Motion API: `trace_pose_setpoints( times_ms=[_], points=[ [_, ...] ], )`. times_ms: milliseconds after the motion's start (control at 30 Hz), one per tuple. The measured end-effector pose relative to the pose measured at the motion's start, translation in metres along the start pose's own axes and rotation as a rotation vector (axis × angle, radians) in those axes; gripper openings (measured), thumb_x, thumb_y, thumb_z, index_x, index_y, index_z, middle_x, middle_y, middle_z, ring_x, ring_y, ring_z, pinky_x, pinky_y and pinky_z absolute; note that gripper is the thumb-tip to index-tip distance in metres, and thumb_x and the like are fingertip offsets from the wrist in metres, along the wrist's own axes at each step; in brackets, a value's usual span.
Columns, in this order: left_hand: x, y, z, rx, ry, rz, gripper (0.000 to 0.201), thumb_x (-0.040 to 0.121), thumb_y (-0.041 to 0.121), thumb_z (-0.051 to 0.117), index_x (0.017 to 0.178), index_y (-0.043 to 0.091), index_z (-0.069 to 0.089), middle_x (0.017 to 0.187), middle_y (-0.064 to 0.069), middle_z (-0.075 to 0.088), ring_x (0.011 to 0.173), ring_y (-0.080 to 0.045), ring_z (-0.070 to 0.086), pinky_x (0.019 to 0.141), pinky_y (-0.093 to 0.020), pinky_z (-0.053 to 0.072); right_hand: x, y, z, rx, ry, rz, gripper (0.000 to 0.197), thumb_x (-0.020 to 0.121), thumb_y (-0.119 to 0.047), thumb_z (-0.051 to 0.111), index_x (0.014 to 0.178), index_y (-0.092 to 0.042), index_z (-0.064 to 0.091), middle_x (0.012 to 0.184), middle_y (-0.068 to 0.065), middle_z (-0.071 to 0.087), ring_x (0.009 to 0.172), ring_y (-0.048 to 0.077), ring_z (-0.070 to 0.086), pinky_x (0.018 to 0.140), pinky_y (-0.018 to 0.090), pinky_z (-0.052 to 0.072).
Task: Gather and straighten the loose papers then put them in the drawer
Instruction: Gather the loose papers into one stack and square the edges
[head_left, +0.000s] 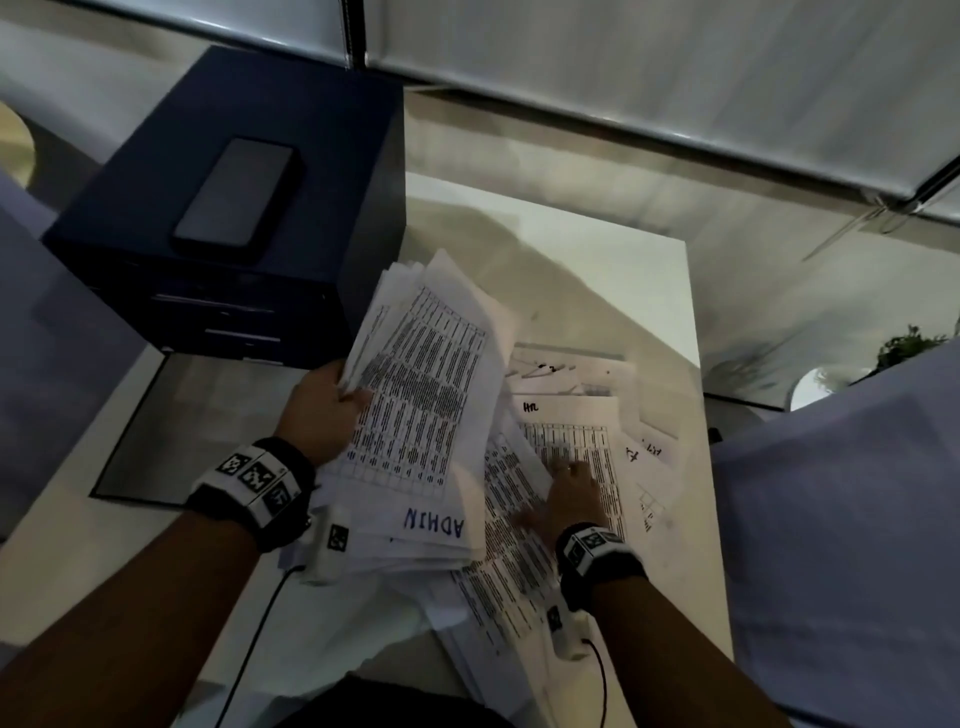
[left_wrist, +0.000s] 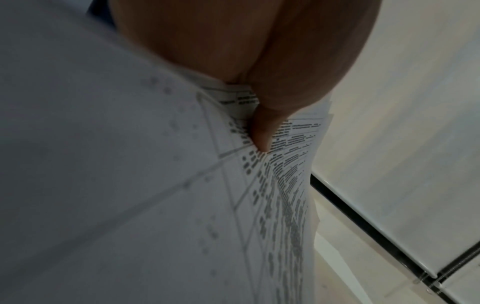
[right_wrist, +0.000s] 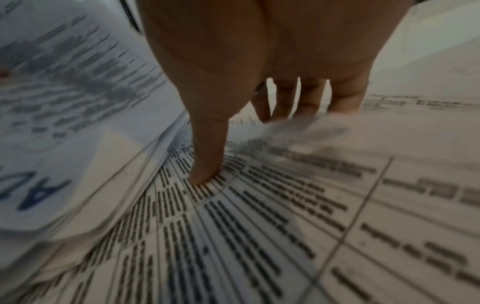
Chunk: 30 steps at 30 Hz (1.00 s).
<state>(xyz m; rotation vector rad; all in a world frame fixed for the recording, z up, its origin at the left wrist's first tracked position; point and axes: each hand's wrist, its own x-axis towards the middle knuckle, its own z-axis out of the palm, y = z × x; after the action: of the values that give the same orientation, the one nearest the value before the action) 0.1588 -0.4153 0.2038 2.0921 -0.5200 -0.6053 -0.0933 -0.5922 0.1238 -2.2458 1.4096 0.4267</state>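
Gripping paper stack (head_left: 415, 395): left hand (head_left: 322, 405) | right hand (head_left: 569, 493) flat on loose papers (head_left: 576, 447)

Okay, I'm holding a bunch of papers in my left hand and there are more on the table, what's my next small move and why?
Probably slide the sheet under your right hand toward the bundle and tuck it in. Your left hand already grips the bundle, while loose sheets still lie scattered on the table, and your right fingers are pressing on one.
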Motion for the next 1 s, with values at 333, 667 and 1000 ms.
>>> trace_pose_setpoints(
  times_ms=[333, 667, 1000],
  points=[
    [-0.001, -0.005, -0.002, -0.058, -0.036, -0.040, 0.032, 0.093, 0.010, 0.060, 0.125, 0.009, 0.061, 0.107, -0.003, 0.068, 0.099, -0.022, 0.064, 0.089, -0.031, 0.047, 0.000, 0.008, -0.074, 0.182, 0.118, 0.072, 0.025, 0.081, -0.024, 0.070, 0.095, -0.003, 0.071, 0.095, 0.017, 0.071, 0.087, 0.032, 0.068, 0.071, 0.025, 0.050],
    [-0.015, -0.016, 0.054, -0.036, -0.189, -0.210, 0.034, 0.093, 0.009, 0.061, 0.126, 0.002, 0.057, 0.100, -0.011, 0.063, 0.088, -0.026, 0.059, 0.075, -0.026, 0.044, -0.030, -0.003, -0.217, 0.270, 0.678, -0.072, 0.033, 0.083, -0.029, 0.072, 0.096, 0.002, 0.071, 0.089, 0.025, 0.069, 0.087, 0.037, 0.067, 0.069, 0.032, 0.042],
    [-0.014, -0.042, 0.062, -0.165, -0.206, -0.402, 0.042, 0.093, 0.028, 0.060, 0.131, 0.010, 0.057, 0.124, -0.011, 0.064, 0.107, -0.028, 0.062, 0.100, -0.039, 0.049, 0.014, -0.004, -0.085, 0.661, 0.190, 0.060, 0.044, 0.073, -0.031, 0.083, 0.101, 0.000, 0.068, 0.096, 0.015, 0.071, 0.092, 0.033, 0.069, 0.074, 0.042, 0.056]
  ],
)
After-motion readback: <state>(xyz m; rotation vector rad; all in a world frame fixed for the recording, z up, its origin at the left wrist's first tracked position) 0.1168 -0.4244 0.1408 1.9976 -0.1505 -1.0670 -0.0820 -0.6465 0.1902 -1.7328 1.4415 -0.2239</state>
